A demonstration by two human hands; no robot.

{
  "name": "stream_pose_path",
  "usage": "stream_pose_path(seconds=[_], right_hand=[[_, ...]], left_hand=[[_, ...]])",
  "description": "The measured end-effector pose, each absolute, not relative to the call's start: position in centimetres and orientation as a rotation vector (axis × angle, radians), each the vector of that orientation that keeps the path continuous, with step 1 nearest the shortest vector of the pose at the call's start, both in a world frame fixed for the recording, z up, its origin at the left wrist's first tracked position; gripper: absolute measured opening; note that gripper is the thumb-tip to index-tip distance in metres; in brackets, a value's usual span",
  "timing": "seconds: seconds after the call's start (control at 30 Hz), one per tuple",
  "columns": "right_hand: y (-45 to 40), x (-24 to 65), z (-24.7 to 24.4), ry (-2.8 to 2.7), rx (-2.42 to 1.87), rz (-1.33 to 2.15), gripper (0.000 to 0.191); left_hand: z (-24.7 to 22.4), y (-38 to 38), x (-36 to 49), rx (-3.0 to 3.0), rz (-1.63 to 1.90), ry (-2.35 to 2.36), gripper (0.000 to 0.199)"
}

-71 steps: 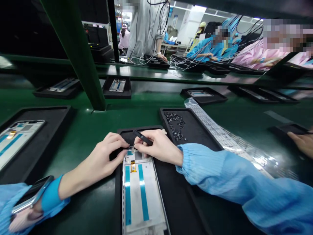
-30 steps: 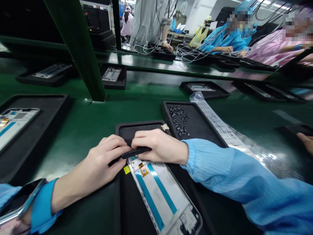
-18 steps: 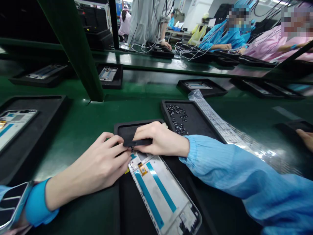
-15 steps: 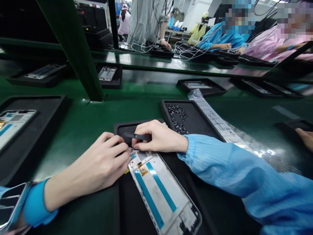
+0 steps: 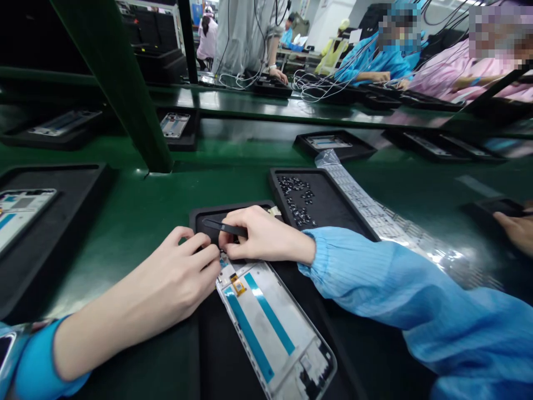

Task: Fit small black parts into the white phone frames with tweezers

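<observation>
A silver phone frame (image 5: 287, 311) with two blue strips and a small gold flex cable (image 5: 239, 286) lies slanted in a black tray (image 5: 220, 210). My left hand (image 5: 175, 283) is bent at the frame's upper left edge, its fingertips closed against that corner. Just right of them, my right hand (image 5: 262, 233) pinches black tweezers (image 5: 225, 226) over the frame's top end. The rear of the tweezers sticks out to the left; their tips and whatever they touch are hidden behind my fingers.
Beside my right wrist, a black tray (image 5: 337, 203) holds many tiny black parts (image 5: 295, 191). A clear plastic strip (image 5: 366, 194) runs along its right. Another tray (image 5: 79, 211) is at left, near a green post (image 5: 120, 94). A co-worker's hand (image 5: 516, 228) shows at far right.
The whole view has shifted slightly, so things sit a little further left. Both hands stay together at the frame's top end, and the tweezers have tipped slightly.
</observation>
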State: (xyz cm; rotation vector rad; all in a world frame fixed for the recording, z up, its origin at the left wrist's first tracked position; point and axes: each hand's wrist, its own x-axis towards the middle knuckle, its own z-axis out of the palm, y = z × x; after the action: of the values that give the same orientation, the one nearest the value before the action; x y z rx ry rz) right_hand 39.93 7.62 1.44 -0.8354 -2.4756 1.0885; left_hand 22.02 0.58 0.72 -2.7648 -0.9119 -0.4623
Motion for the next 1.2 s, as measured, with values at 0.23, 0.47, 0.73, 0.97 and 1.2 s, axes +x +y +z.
stream_pose_path(seconds=[0.23,0.47,0.73,0.97,1.2], right_hand=[[7.8,40.5,1.6,-2.023,-0.935,1.287,0.039],[6.7,40.4,0.6,-1.830,-0.833,1.368,0.039],[6.3,40.4,0.6,-2.032,-0.773,1.175,0.025],[6.2,40.4,0.5,-2.137,-0.713,1.003,0.021],[6.2,40.4,0.6,-2.174,-0.698,0.987,0.019]], left_hand=[[0.5,0.3,21.1,-2.870,-0.535,-0.970,0.021],[-0.1,0.2,21.1,-2.882,-0.825,-1.008,0.013],[0.0,0.2,21.3,-2.927,-0.827,-1.045,0.012],[0.0,0.2,21.4,-2.920,-0.818,-1.054,0.013],[-0.1,0.1,21.3,-2.908,-0.820,-1.060,0.016]])
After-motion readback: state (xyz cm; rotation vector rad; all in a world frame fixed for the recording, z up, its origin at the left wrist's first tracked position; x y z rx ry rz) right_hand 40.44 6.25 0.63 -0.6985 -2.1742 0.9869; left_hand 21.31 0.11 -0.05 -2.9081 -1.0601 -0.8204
